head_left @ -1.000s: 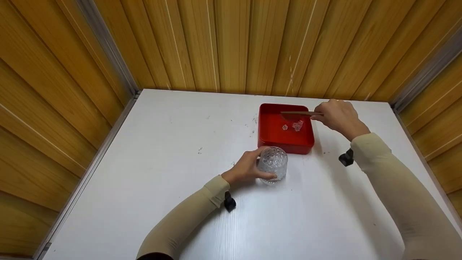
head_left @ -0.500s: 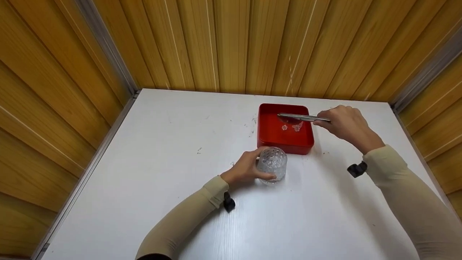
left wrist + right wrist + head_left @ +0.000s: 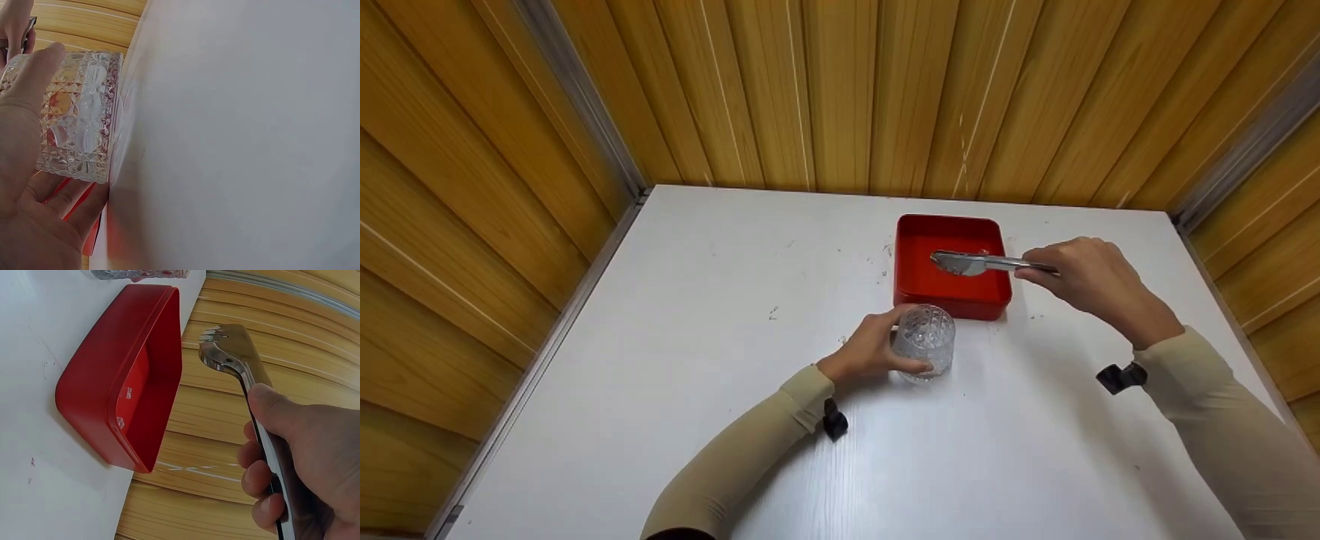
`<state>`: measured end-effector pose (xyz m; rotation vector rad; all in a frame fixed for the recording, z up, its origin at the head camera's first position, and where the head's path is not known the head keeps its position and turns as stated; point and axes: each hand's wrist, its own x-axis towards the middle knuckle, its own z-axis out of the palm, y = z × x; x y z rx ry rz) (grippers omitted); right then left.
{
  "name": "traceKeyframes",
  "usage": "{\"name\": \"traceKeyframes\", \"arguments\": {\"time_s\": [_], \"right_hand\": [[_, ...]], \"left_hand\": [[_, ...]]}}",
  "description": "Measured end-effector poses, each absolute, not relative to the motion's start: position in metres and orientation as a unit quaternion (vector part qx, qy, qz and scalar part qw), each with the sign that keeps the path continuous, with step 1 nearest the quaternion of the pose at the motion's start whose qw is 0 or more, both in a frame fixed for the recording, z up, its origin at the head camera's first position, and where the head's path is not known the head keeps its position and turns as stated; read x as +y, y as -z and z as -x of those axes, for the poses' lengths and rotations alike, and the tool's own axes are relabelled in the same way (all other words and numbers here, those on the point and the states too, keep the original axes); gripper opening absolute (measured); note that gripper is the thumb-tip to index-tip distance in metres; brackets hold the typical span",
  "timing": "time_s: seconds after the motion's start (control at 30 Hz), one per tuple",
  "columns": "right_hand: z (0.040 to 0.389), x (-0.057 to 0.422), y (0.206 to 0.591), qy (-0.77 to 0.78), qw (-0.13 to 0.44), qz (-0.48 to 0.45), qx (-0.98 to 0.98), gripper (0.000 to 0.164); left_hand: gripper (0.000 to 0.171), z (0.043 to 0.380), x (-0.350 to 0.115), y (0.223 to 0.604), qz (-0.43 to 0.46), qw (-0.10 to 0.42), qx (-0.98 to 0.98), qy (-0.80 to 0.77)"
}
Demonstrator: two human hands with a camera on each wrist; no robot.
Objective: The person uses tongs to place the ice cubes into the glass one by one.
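Observation:
My left hand (image 3: 871,351) holds a clear cut-glass tumbler (image 3: 928,337) standing upright on the white table. In the left wrist view the thumb lies across one side of the tumbler (image 3: 79,112) and the fingers are behind it; patterned glass blurs whatever is inside. My right hand (image 3: 1099,281) grips metal serving tongs (image 3: 967,262) above a square red tray (image 3: 952,306). From the right wrist, the tongs (image 3: 228,354) show a forked arm and a flat broad arm close together. I cannot tell whether anything sits between them. Small clear ice-like pieces (image 3: 125,394) lie in the tray.
Bits of clear debris (image 3: 885,259) are scattered on the white table (image 3: 697,337) left of the tray. A wood-patterned wall (image 3: 840,97) rises behind the table's back edge, with similar panels on both sides.
My right hand has moved back toward me and slightly right, and the tongs have turned so their broad side shows. The left hand and tumbler stay almost where they were.

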<state>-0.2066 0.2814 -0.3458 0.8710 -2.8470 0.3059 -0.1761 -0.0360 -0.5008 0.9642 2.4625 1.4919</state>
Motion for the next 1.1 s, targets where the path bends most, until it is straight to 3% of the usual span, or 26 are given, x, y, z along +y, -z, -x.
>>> {"name": "traceKeyframes", "arguments": {"time_s": [0.67,1.1], "right_hand": [[0.157,0.267,0.344,-0.116,0.081,-0.335,-0.931,0.029],[0.151,0.266,0.35,-0.106,0.083,-0.367,-0.92,0.021]], "left_hand": [[0.083,0.178,-0.035,0.5,-0.297,0.075,0.826,-0.473],[0.086,0.178,-0.035,0.499,-0.31,0.077,0.808,-0.496]]}}
